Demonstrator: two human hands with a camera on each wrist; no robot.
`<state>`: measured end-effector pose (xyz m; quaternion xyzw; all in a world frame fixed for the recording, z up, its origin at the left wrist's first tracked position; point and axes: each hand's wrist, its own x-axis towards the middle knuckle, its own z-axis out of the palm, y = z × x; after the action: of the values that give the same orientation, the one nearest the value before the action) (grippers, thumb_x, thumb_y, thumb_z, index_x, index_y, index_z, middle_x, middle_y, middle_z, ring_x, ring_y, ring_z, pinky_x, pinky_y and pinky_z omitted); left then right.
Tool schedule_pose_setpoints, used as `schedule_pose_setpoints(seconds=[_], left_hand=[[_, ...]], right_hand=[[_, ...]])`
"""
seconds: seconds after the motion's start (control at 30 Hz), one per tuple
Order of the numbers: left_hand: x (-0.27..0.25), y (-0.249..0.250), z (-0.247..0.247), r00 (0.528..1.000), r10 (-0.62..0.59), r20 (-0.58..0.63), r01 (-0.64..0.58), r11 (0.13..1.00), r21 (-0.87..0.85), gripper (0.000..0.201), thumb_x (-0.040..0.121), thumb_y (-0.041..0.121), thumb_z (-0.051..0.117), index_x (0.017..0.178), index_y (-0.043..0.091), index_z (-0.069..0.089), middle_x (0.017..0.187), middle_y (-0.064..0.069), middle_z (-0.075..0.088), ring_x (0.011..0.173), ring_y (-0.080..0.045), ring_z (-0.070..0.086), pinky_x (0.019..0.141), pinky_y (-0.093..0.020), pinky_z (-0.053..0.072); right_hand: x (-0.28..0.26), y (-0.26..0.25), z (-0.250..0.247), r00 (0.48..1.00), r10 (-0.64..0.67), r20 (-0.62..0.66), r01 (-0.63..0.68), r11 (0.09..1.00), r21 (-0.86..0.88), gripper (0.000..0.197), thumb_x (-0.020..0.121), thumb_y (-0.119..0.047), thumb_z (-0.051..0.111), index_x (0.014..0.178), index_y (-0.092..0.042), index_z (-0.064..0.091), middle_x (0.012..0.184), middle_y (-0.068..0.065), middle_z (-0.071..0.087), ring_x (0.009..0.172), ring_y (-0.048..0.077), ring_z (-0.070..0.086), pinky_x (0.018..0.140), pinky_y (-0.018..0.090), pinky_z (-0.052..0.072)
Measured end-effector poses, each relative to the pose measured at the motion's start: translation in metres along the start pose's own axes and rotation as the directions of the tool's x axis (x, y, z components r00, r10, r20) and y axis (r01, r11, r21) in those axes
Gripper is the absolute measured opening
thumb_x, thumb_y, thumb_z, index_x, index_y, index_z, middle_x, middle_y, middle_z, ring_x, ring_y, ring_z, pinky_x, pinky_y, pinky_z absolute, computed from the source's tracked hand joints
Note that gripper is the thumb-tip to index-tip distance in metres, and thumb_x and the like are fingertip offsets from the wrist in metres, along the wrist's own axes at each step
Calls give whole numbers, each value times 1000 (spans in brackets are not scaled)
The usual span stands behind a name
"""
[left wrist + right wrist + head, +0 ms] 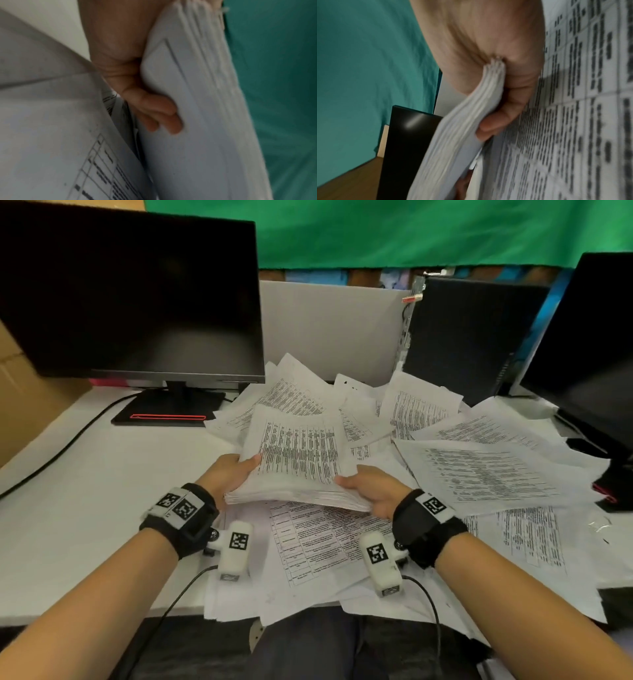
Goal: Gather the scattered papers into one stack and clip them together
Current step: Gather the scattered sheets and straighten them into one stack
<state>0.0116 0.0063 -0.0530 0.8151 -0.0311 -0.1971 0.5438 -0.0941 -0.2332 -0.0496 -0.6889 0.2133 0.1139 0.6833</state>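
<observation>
Stack point(298, 460) mid-frame, gripped at both near corners — left hand point(229, 474) and right hand point(373, 491), thumbs on top. Loose sheets point(486, 474) spread beneath and right; monitor point(130, 296) upper left.

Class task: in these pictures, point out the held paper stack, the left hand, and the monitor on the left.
Paper stack point(298, 453): head view, printed top sheet.
Left hand point(227, 470): head view, back of hand.
Monitor point(130, 299): head view, dark screen.

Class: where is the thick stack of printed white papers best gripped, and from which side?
The thick stack of printed white papers suits a grip at its near corners from both sides, as the left hand and right hand do; thick, floppy sheets need support underneath.
</observation>
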Motion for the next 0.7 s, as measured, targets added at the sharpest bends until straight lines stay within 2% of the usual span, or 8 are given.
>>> schedule_pose_setpoints(seconds=[0.2,0.3,0.37,0.47,0.5,0.57,0.63,0.7], left_hand=[[-32,30,4,921,382,-73,-389,903,-182,40,97,28,50,134,19,39,120,0,61,101,-17,65,82,-38,57],[-46,56,6,849,515,-117,-527,813,-248,42,97,24,49,135,22,30,123,4,56,101,-10,64,80,-30,58],[-51,71,8,783,611,-119,-621,753,-216,46,97,24,49,138,23,27,132,2,51,111,-9,60,89,-27,54],[-59,86,12,706,698,-115,-708,694,-130,53,98,22,48,143,25,22,139,9,44,122,1,48,95,-10,43],[-60,87,11,706,696,-130,-708,692,-140,55,97,23,51,144,25,24,139,11,45,123,2,47,96,-9,41],[-56,79,8,742,652,-156,-670,719,-184,53,92,24,58,140,21,36,134,8,53,121,-3,52,101,-20,44],[-45,60,0,834,539,-113,-551,813,-186,50,87,23,66,134,16,49,126,1,62,116,-12,59,103,-36,45],[-36,40,-3,922,383,50,-377,921,-96,55,80,24,72,131,16,53,125,-2,63,114,-16,59,105,-45,43]], right_hand=[[-16,-22,-14,950,-307,63,302,951,71,49,93,-1,59,134,-26,48,129,2,64,116,22,63,98,44,52],[-24,-52,-9,885,-465,-28,466,882,78,60,89,1,63,140,-21,40,133,5,62,118,23,62,101,48,49],[-23,-72,-1,815,-563,-134,574,818,52,56,90,-8,65,141,-17,43,133,3,62,119,22,62,103,50,47],[-24,-88,13,713,-664,-225,660,744,-103,73,81,-44,68,145,-22,41,140,-4,56,130,17,53,111,49,40],[-26,-89,16,690,-685,-234,671,727,-146,77,80,-50,67,146,-22,39,143,-5,53,132,16,50,112,46,39],[-26,-82,19,679,-694,-239,683,717,-139,63,88,-40,65,143,-17,43,139,-4,56,129,14,52,108,38,42],[-20,-62,21,752,-633,-184,623,773,-118,43,93,-24,65,132,-14,52,126,-4,63,117,11,59,98,30,48],[-8,-37,23,869,-484,-100,472,873,-125,38,88,-19,70,122,-12,56,123,1,65,116,20,61,98,35,49]])
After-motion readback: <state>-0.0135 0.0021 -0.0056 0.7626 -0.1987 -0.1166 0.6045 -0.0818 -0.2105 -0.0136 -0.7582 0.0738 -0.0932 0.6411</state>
